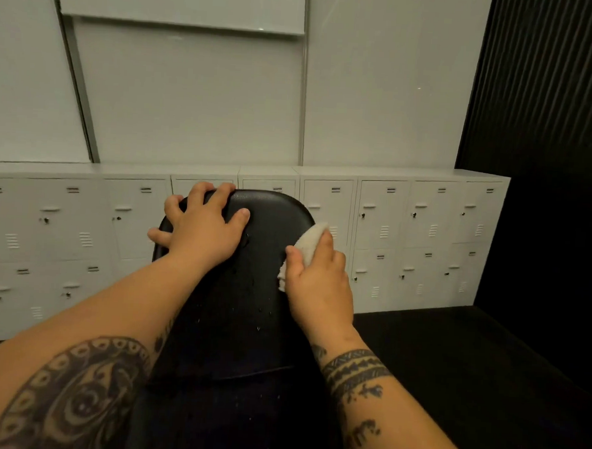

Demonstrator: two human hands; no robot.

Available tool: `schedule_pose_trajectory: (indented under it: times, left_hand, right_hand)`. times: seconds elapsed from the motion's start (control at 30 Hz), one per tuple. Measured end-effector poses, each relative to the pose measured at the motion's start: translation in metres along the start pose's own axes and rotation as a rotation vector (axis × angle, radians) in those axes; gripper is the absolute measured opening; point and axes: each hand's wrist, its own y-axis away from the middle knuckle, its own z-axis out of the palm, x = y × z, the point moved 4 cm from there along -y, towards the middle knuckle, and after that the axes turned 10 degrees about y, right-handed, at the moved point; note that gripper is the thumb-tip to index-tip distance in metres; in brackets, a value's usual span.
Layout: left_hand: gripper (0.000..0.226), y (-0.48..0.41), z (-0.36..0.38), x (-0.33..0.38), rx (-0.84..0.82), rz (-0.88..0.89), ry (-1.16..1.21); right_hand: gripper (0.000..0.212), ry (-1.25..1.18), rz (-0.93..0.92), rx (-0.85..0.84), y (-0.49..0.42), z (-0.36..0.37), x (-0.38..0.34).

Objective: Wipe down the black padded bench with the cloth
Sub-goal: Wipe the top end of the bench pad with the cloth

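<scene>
The black padded bench [243,290] runs away from the camera in the middle of the view. Its rounded far end is glossy and water droplets [258,327] are scattered over the pad. A white cloth [309,240] sits against the pad's right edge near that end. Behind stands a row of pale grey lockers [407,230] under white wall panels [198,99], with a black ribbed wall [549,83] to the right and a dark floor [451,370] below. The left hand [205,226] lies spread on the pad's upper left, fingertips reaching its rim. The right hand [319,284] grips the bunched cloth, thumb on the near side. Both forearms are tattooed.
</scene>
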Motion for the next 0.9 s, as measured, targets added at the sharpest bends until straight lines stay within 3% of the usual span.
schedule_pose_trajectory:
  times: [0.2,0.33,0.43,0.6,0.73,0.83,0.9]
  left_hand:
    - [0.068,0.007,-0.004,0.002,-0.061,0.038,-0.017]
    - [0.098,0.006,-0.007,-0.002,-0.159,0.068,-0.045]
    - [0.106,0.004,-0.007,-0.001,-0.191,0.072,-0.057]
    - [0.103,0.003,-0.005,-0.002,-0.182,0.070,-0.051]
    - [0.102,0.003,-0.004,-0.003,-0.162,0.063,-0.062]
    - [0.102,0.002,-0.004,-0.003,-0.155,0.061,-0.073]
    - [0.103,0.001,-0.003,-0.004,-0.159,0.060,-0.080]
  right_hand:
    - [0.065,-0.001,0.052,-0.077,-0.029,-0.003,-0.015]
    - [0.057,0.002,-0.313,-0.038,-0.034,-0.004,-0.026]
    - [0.062,0.010,-0.418,-0.011,-0.011,-0.003,-0.011]
    - [0.073,-0.151,-0.120,-0.260,0.029,-0.003,0.023]
    - [0.054,-0.316,0.066,-0.236,0.005,-0.001,0.019]
    - [0.050,-0.268,0.059,-0.159,-0.037,-0.003,-0.007]
    - [0.056,-0.177,-0.083,-0.103,-0.047,-0.005,-0.021]
